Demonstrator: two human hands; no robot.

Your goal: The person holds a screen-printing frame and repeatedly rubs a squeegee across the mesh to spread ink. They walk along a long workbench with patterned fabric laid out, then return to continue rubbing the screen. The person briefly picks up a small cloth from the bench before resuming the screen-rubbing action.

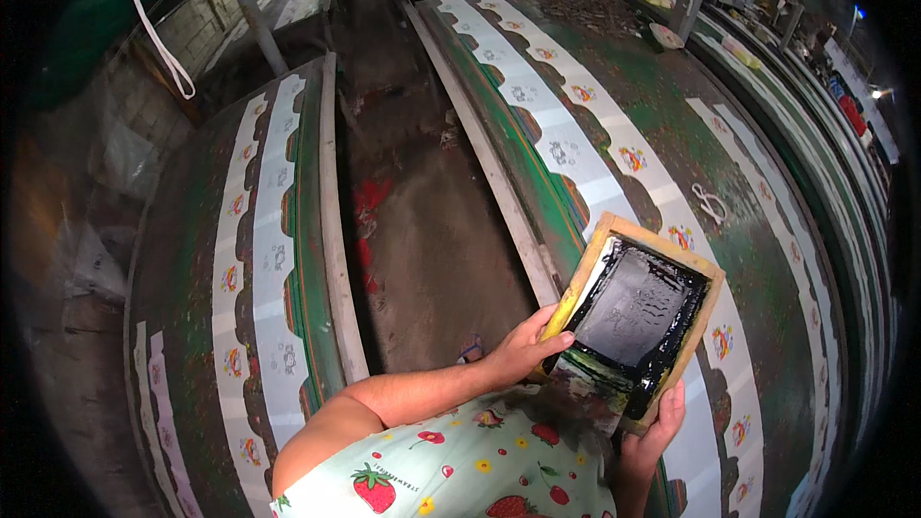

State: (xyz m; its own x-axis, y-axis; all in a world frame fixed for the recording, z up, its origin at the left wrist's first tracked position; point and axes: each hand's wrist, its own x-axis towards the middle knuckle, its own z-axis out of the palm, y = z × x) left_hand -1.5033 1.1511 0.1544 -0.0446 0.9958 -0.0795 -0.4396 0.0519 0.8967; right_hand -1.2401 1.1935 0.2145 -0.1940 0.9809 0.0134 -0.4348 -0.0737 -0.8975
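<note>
Where hands (526,350) grip: frame (638,312) corners hidden.

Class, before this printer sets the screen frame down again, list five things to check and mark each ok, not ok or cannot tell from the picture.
1. Both hands on the frame: ok. Left hand grips the near-left corner, right hand the near edge.
2. Frame over the white strip: ok, it sits across the strip on the green table.
3. Frame flat on the strip: cannot tell; it looks tilted, near edge raised.
4. Ink in the screen: ok, black ink rings the grey mesh.
5. Frame lined up with the next motif: cannot tell, the frame hides it.
</note>
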